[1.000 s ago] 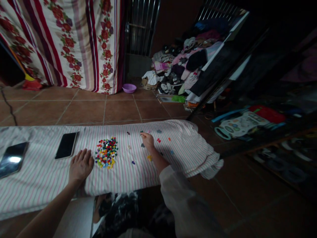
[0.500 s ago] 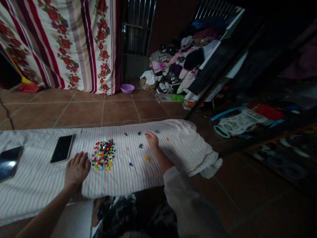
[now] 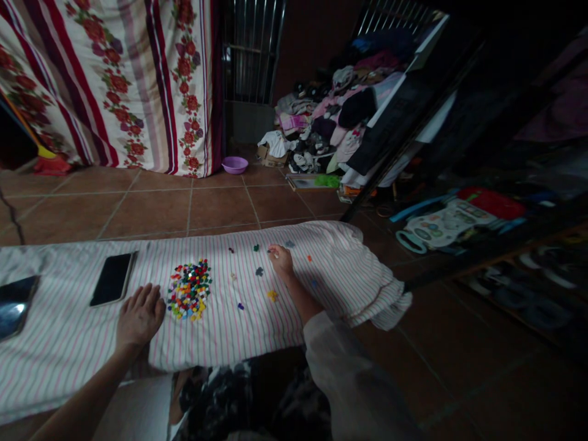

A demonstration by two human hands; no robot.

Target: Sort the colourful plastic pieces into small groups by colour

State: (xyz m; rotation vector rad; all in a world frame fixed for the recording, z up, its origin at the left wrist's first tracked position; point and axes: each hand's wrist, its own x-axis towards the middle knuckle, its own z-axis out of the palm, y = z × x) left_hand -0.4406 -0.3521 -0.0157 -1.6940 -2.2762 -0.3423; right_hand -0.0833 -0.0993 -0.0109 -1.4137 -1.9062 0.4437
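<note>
My left hand [image 3: 141, 313] lies flat on the striped cloth [image 3: 220, 343], fingers spread, holding nothing. Just right of it is a pile of small multicoloured pieces [image 3: 189, 289]. My right hand [image 3: 280, 260] is above the cloth with its fingers pressed together; what they hold, if anything, is too small to name. Around it are small separate groups: green pieces [image 3: 256, 248], grey pieces [image 3: 260, 271], yellow pieces [image 3: 272, 296], an orange piece [image 3: 309, 258] and purple pieces [image 3: 241, 306]. Pale pieces [image 3: 233, 277] and dark red pieces [image 3: 231, 250] lie nearer the pile.
Left of my left hand rest a phone [image 3: 111, 279] and a second dark device [image 3: 17, 306]. Beyond the cloth, a purple basin [image 3: 235, 165] stands on the tiled floor. Piled clothes [image 3: 321, 116] and a toy walker [image 3: 441, 223] are to the right.
The view has shifted slightly. My right hand stays near the same spot, its fingers turned a little. My left hand still lies flat.
</note>
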